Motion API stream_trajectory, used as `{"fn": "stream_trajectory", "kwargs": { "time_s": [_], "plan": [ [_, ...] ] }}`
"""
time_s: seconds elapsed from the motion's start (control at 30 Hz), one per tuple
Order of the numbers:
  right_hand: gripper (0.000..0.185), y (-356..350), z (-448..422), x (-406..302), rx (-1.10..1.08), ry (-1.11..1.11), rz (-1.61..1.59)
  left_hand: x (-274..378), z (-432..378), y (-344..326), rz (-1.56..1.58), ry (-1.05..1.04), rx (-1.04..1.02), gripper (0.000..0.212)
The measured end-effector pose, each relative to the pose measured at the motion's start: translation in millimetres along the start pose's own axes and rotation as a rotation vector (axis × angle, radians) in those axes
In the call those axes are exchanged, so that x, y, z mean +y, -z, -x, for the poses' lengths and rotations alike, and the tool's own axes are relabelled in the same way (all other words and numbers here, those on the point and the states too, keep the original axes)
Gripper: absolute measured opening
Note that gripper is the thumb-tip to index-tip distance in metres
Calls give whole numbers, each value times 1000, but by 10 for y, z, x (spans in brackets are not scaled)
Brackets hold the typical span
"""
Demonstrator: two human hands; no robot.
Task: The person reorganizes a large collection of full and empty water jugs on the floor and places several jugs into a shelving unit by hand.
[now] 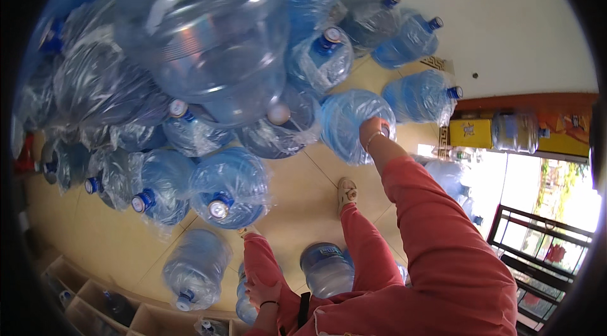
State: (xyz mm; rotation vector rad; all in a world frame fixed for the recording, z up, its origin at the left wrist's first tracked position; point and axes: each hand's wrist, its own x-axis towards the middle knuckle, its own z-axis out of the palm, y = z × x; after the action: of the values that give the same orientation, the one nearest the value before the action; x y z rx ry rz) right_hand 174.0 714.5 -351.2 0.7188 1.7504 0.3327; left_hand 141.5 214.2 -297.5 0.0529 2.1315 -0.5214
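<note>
My right hand [373, 131] is closed around the capped neck of a blue plastic water-cooler jug [348, 120] in a clear bag; the hand hides most of the cap. The jug appears to stand on the tiled floor. My left hand [262, 291] holds nothing and rests on my left leg, fingers spread. Close by that hand, partly covered by my leg, is another blue jug [244, 298]. A bagged jug [199, 265] stands farther left. Just right of the hand, between my legs, is a clear jug [326, 267] with a dark base.
Bagged jugs stand on the floor, including one at front left [231, 179]; a large clear jug [223, 42] looms above others. Wooden compartments [156, 322] line the lower left edge. A yellow box [469, 133] sits on a shelf at right, near a dark metal gate [540, 231].
</note>
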Motion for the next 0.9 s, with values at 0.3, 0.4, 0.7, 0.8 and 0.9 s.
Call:
{"fn": "stream_trajectory", "kwargs": {
  "time_s": [0.3, 0.4, 0.7, 0.8, 0.9],
  "plan": [
    [24, -88, 367, -594, -106, -3, -223, -205, -178, 367, 84, -55, 18, 85],
    [27, -266, 413, -869, -219, 107, -323, -294, -265, 356, 53, -44, -12, 86],
    [41, -388, 513, -1587, -381, 371, -580, -318, -406, 488, 70, -69, -12, 85],
    [38, -374, 603, -1672, -291, 674, -804, -287, -385, 463, 60, -62, 0, 84],
    [35, -274, 733, -1780, -250, 628, -826, -192, -333, 479, 61, -50, 21, 85]
  ]
}}
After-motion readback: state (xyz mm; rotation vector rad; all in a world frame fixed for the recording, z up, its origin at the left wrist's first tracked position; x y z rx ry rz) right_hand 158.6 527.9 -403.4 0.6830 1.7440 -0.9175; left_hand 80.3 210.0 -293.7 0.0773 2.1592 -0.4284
